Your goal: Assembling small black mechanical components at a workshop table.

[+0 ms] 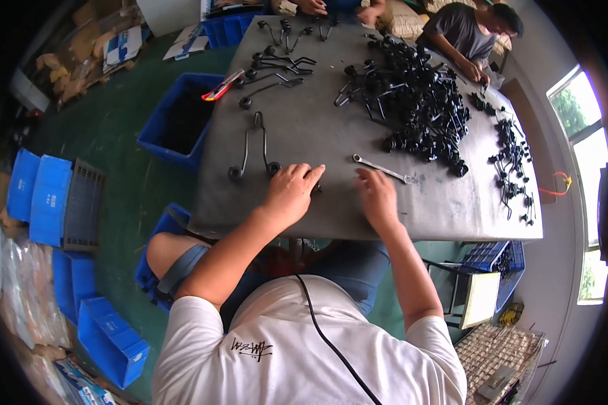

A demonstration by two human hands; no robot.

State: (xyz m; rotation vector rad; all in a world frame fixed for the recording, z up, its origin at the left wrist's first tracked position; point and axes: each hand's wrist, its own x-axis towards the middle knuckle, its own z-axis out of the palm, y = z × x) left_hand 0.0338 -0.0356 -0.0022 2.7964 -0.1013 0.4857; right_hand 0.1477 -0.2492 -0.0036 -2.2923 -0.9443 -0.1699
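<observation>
My left hand [294, 194] lies low over the grey tabletop, fingers stretched forward and the index finger pointing right. Beside its fingertips is the round end of a black U-shaped bent metal rod [264, 138]; whether they touch it I cannot tell. A small dark piece [319, 188] shows just right of this hand. My right hand [378, 198] is smeared by motion, its fingers partly curled, near the ring end of a silver combination wrench [383, 168]. What it holds, if anything, does not show.
A large heap of black metal parts [419, 94] covers the table's [304, 128] right middle. More bent rods [277, 67] lie far left, with a red utility knife [223, 86] at the edge. Blue crates [157, 145] stand left. Co-workers' hands [476, 71] work at the far side.
</observation>
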